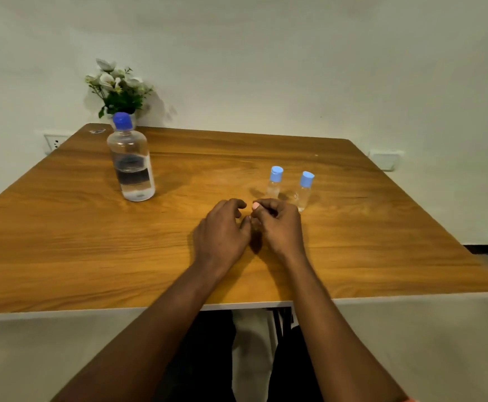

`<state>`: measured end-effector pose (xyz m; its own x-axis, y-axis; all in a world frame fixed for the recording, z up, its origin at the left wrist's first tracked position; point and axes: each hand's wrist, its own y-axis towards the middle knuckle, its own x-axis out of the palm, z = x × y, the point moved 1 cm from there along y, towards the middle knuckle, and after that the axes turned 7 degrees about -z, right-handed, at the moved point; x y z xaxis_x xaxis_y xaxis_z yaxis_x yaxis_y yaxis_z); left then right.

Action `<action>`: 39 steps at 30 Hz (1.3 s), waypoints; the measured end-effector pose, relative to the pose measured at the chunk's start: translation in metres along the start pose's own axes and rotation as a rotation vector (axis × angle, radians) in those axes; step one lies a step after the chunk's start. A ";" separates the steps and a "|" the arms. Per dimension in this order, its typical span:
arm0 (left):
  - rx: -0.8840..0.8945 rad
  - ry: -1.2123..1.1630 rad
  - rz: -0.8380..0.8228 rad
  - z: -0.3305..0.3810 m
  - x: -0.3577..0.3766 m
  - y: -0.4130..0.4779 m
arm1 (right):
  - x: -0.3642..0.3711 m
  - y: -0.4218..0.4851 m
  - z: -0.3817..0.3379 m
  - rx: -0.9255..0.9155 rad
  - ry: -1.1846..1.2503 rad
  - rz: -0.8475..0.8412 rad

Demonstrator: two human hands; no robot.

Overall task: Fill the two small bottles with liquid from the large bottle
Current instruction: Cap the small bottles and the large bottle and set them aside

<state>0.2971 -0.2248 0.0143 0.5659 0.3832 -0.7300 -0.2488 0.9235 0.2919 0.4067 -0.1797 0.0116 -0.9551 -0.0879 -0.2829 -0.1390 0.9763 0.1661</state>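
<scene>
Large bottle (pixel 131 163) upright, capped, two small bottles (pixel 274 182) capped, right

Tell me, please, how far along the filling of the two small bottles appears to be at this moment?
Nothing looks done yet. The large bottle stands capped, partly full, at the table's far left. Both small bottles stand capped and look empty. In hand: nothing; the left hand and right hand rest curled together on the table. Left: uncapping all three, pouring into each small bottle, recapping.
</scene>
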 end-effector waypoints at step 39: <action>0.157 0.067 -0.202 0.113 0.113 0.056 | -0.149 0.067 0.056 0.090 -0.277 0.398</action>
<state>0.4364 -0.1281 0.0179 0.5374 0.1935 -0.8209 -0.0081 0.9745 0.2243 0.5546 -0.0901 0.0121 -0.8226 0.3390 -0.4566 0.2572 0.9379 0.2329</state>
